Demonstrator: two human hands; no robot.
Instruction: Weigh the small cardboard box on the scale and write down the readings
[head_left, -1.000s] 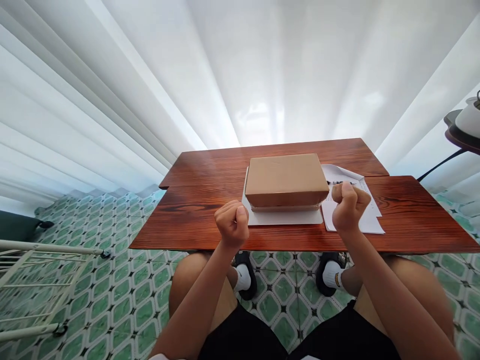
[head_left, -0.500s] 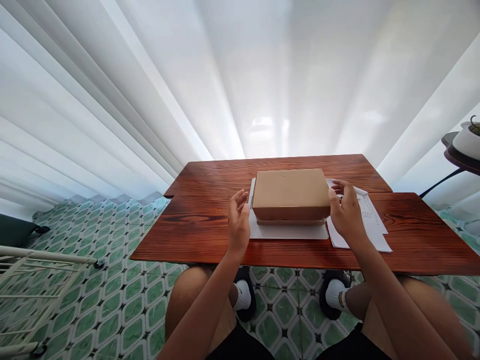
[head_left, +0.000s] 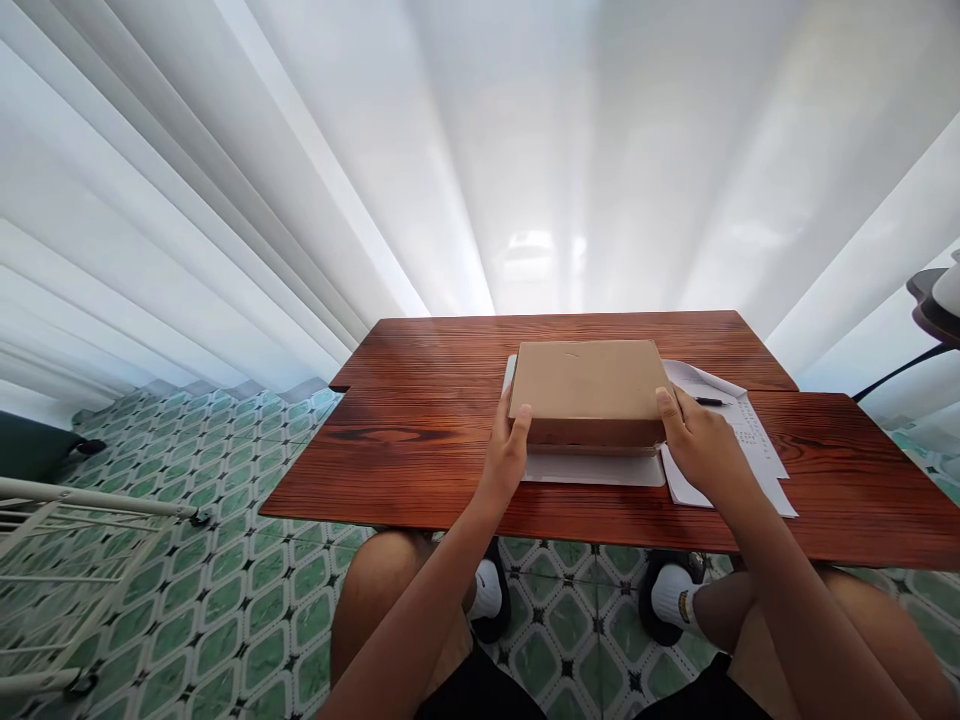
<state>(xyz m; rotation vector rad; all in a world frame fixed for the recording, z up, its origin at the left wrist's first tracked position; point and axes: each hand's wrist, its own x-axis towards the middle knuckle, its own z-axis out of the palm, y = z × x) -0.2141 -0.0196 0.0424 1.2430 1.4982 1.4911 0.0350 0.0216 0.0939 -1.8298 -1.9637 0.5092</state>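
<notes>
A brown cardboard box (head_left: 586, 382) with its top closed sits near the middle of the table. My left hand (head_left: 507, 448) grips its left side, thumb at the front corner. On the right side my right hand (head_left: 697, 432) clasps the box, thumb on the front right corner and fingers along the side. Under the box lies a flat white board (head_left: 592, 470), its front edge showing. To the right, partly behind my right hand, are white paper sheets (head_left: 759, 455) with handwriting and a black pen (head_left: 709, 402) on top.
The dark red wooden table (head_left: 405, 430) stands before a white curtain (head_left: 450, 150). At the far right, a dark stand (head_left: 934, 315) bears a white pot. A white metal rack (head_left: 90, 510) stands on the green tiled floor at left. My legs are under the table.
Both hands have moved inward from beside the box and closed on its two sides. The pen behind my right hand now shows. The view has shifted slightly.
</notes>
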